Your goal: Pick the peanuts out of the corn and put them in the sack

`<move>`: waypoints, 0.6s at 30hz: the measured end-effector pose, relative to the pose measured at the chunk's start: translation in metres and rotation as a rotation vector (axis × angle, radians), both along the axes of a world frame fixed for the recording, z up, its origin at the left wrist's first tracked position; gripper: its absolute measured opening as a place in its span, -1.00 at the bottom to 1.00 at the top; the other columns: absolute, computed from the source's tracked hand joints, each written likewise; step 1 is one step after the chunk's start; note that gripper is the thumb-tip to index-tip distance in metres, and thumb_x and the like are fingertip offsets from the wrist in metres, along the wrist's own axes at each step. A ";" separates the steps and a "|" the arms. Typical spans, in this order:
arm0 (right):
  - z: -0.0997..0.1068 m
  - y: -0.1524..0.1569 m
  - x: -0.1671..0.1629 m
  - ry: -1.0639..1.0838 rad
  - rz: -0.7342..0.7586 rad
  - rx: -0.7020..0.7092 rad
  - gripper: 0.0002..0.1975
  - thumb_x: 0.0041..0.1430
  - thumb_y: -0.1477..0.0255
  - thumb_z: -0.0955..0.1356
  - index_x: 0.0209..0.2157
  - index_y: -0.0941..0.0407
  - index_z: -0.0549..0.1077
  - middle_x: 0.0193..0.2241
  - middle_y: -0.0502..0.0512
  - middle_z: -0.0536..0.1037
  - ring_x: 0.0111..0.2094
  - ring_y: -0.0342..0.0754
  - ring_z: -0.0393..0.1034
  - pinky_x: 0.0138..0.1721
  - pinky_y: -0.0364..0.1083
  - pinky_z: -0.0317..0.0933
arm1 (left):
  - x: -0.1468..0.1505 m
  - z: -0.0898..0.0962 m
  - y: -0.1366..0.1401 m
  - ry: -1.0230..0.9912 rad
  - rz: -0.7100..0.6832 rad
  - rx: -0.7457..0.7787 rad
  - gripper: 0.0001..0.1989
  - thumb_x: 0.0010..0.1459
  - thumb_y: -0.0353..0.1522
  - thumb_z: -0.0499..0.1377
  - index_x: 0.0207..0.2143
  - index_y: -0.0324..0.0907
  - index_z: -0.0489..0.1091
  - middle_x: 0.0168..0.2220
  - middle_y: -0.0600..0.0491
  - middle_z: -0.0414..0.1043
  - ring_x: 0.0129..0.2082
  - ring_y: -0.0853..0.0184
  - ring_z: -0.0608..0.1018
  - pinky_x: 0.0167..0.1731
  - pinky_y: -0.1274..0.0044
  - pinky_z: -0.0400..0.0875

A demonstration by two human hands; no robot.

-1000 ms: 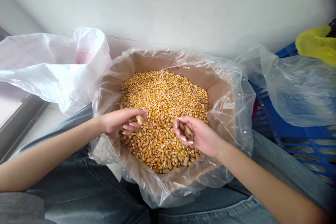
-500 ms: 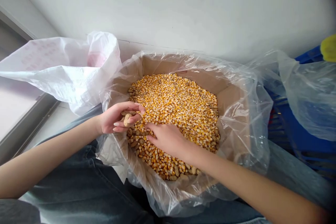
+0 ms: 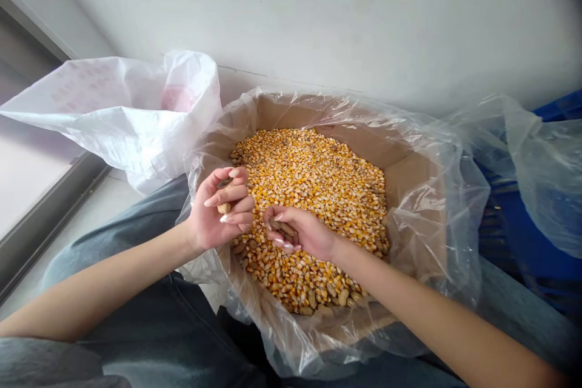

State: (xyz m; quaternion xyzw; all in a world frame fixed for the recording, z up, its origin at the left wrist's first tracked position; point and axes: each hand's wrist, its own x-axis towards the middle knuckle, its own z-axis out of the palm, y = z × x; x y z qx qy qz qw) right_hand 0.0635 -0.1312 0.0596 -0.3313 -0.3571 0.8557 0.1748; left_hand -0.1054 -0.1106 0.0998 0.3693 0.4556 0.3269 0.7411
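I find the left hand [image 3: 224, 206] over the left rim of the carton [image 3: 416, 176], fingers curled on unshelled peanuts [image 3: 224, 208]. I note the right hand [image 3: 297, 231] near it, to its right, over the corn kernels [image 3: 313, 176] heaped inside the carton; its fingers are folded around a further handful of nuts [image 3: 284, 229]. I cannot count either handful. Loose peanuts [image 3: 343, 297] also lie among the kernels at the near edge. Clear plastic liner [image 3: 291, 345] drapes the rim. I record a white sack [image 3: 136, 127] at far left and blue plastic [image 3: 545, 218] at right.
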 end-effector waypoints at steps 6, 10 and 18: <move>0.001 -0.003 -0.003 0.100 -0.058 -0.142 -0.74 -0.01 0.34 0.07 -0.56 0.17 0.23 -0.62 -0.01 0.24 -0.65 -0.24 0.05 -0.71 -0.25 -0.18 | 0.002 0.003 -0.003 0.177 -0.060 0.128 -0.58 0.10 -0.17 -0.37 -0.18 -0.03 0.16 -0.79 0.17 -0.33 -0.67 0.41 -0.21 -0.82 0.64 -0.26; -0.009 -0.004 -0.010 -0.173 -0.104 0.051 -0.61 0.00 0.18 0.17 -0.70 0.15 0.06 -0.73 -0.09 0.13 -0.71 -0.27 -0.04 -0.71 -0.24 -0.20 | 0.004 0.005 -0.003 0.275 -0.068 0.185 -0.62 0.12 -0.17 -0.35 -0.12 0.01 0.09 -0.69 0.14 -0.05 -0.68 0.44 -0.21 -0.83 0.62 -0.35; -0.009 -0.010 -0.026 -0.874 0.204 1.127 -0.74 0.12 0.30 0.12 -0.21 0.09 0.27 -0.40 0.06 0.44 -0.41 -0.09 0.31 -0.40 -0.14 0.08 | -0.003 0.006 0.006 0.121 -0.193 0.108 -0.70 0.13 -0.25 -0.24 -0.16 -0.07 0.15 -0.63 0.18 -0.10 -0.76 0.58 -0.06 -0.88 0.76 -0.22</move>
